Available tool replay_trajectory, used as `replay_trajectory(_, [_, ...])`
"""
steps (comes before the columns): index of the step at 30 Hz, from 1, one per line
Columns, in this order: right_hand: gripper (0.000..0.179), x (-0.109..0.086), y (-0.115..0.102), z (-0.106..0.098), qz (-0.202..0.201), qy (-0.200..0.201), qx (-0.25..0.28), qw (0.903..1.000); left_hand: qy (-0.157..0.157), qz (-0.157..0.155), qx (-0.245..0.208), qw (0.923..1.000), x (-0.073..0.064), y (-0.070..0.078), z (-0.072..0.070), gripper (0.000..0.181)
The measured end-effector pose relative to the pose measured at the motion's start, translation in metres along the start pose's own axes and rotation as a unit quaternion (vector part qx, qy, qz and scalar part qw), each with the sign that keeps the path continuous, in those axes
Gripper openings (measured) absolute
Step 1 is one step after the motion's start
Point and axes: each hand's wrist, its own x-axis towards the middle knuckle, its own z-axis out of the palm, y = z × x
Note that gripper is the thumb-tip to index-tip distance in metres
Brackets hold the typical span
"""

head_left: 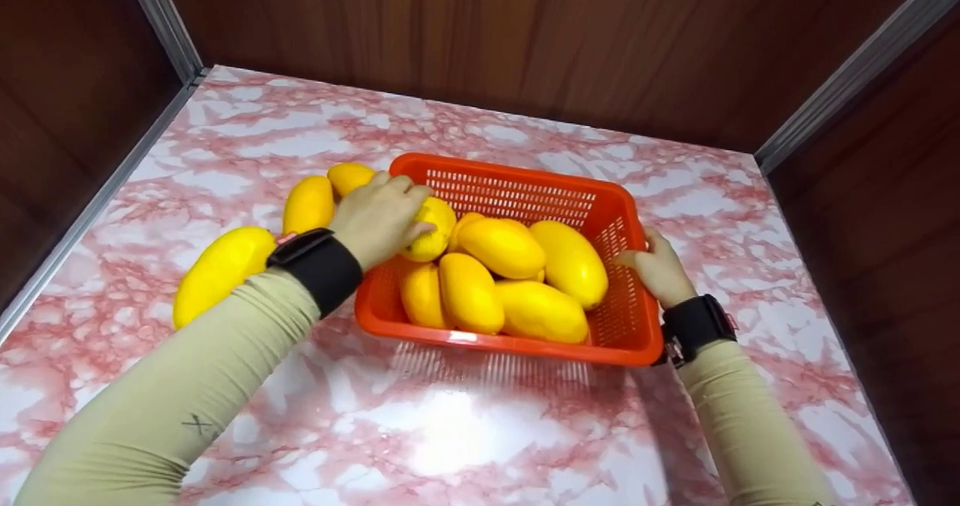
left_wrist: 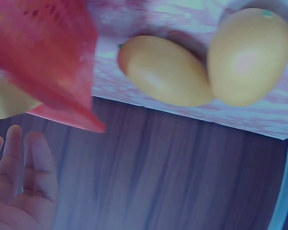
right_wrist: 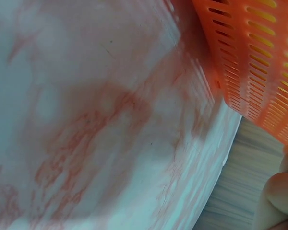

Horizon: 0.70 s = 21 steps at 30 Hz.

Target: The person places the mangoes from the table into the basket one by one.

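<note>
A red-orange plastic basket (head_left: pixel 517 350) stands on the marbled table, holding several yellow mangoes (head_left: pixel 501 247). Over its left rim is my left hand (head_left: pixel 382 214), its fingers loosely spread beside a mango (head_left: pixel 439 229) at that end of the basket. The left wrist view shows these fingers (left_wrist: pixel 41 165) nearly straight and apart from the mango (left_wrist: pixel 9 98). My right hand (head_left: pixel 660 270) grips the right rim, thumb over the inside and fingers outside. In the right wrist view, part of that hand (right_wrist: pixel 281 194) appears at the basket's slotted wall (right_wrist: pixel 259 62).
Left of the basket lie three mangoes: a large one (head_left: pixel 221 273) beside the left forearm, another (head_left: pixel 309 205) behind it and a third (head_left: pixel 349 178) near the basket's back left corner. Dark wood panels (head_left: pixel 480 41) enclose the marbled table (head_left: pixel 285 431) at the back and sides.
</note>
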Motion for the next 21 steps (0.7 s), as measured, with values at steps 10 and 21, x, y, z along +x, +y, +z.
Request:
replay_trajectory(10, [0.06, 0.002, 0.0, 0.001, -0.002, 0.002, -0.008, 1.0, 0.023, -0.043, 0.025, 0.9985, -0.026, -0.04, -0.005, 0.038])
replay_trajectory(21, [0.056, 0.0, 0.001, 0.002, -0.002, 0.007, 0.002, 1.0, -0.048, -0.17, 0.021, 0.984, -0.065, -0.083, -0.012, 0.056])
